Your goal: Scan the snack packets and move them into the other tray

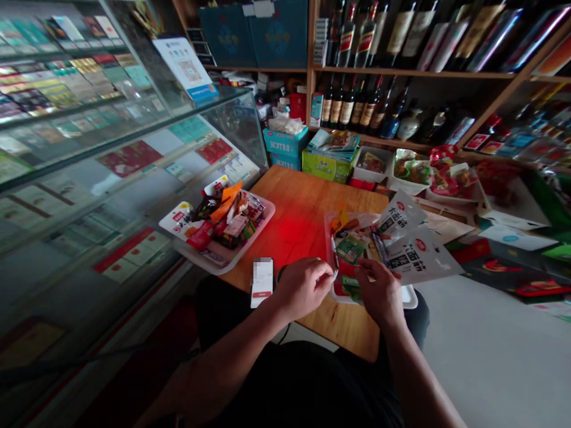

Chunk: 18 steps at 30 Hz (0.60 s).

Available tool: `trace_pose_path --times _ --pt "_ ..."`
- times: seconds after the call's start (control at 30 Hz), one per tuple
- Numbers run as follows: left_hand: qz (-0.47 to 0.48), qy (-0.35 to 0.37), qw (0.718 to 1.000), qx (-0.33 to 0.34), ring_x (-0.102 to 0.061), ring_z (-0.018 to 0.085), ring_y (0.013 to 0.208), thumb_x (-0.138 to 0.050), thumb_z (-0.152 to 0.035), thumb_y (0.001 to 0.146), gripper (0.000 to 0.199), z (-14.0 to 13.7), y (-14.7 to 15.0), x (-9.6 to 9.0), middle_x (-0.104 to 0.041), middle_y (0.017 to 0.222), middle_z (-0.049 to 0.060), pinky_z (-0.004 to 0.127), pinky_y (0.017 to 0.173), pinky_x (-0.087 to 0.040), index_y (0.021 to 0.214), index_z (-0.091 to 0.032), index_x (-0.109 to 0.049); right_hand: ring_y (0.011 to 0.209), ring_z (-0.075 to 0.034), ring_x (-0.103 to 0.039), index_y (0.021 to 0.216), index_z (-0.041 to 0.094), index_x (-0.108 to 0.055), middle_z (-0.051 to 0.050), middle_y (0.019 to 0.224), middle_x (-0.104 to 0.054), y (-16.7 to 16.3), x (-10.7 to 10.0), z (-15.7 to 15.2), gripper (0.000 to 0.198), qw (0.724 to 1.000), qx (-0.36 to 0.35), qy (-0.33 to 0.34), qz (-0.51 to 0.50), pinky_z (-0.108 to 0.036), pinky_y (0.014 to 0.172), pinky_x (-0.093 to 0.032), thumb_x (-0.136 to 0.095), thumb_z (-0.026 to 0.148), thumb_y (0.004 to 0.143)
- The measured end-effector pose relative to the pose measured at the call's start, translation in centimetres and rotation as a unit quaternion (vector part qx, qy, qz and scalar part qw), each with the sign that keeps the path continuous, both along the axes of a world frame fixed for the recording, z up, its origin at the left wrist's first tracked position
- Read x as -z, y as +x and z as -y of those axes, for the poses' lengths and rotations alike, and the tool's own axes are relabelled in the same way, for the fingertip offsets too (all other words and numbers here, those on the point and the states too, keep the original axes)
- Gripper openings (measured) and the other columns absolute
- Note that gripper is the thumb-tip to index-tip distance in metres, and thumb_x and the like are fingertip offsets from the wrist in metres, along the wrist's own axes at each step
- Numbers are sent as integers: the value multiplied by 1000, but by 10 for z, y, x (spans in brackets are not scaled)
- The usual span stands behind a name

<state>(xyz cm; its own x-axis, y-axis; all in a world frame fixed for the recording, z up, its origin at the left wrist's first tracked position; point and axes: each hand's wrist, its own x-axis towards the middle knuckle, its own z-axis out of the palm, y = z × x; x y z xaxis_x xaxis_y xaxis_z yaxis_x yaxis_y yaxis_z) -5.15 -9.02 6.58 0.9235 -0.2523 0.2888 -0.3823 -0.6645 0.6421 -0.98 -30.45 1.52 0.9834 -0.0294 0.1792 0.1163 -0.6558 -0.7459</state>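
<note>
My left hand [307,286] is closed in a pinch at the near left side of the right-hand white tray [408,297]. A thin pale strip [334,264] shows at its fingertips, too narrow to name. Over the tray's near side, my right hand [381,291] has its fingers curled together; what they hold is hidden. Just left of those fingers is a green packet [352,289]. Inside the tray lie another green snack packet [350,248] and several mixed packets. Two large silver-white snack bags [419,258] lean out over its right side.
A second white tray [216,267], heaped with snack packets, sits at the wooden table's [289,214] left edge. A phone [262,282] lies by my left forearm. Glass display cases [134,160] stand left; a bottle shelf [410,71] and snack boxes [413,184] stand behind and right.
</note>
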Motion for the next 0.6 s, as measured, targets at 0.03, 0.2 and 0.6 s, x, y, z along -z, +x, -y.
trace_pose_path --times 0.03,0.2,0.6 --pt "2 -5 1000 -17 -64 16 82 -57 -22 95 10 -8 -4 0 -70 87 3 30 77 -49 89 -20 -64 92 -24 -69 106 21 -74 -9 104 -75 1 -3 -7 33 1000 -7 1 9 -36 85 -51 -58 43 87" --pt "6 -25 993 -112 -66 18 85 -57 -24 95 9 -53 -22 10 -72 88 4 31 80 -50 91 -21 -65 89 -24 -69 104 22 -75 -7 99 -76 8 -20 -42 29 998 -60 2 31 -36 83 -50 -58 41 89" --pt "-42 68 946 -314 -67 23 88 -55 -22 93 16 -219 -38 50 -73 95 9 34 82 -50 97 -19 -70 98 -23 -70 104 21 -72 -8 106 -75 7 -49 -156 20 945 -327 -11 30 -34 89 -53 -59 27 91"
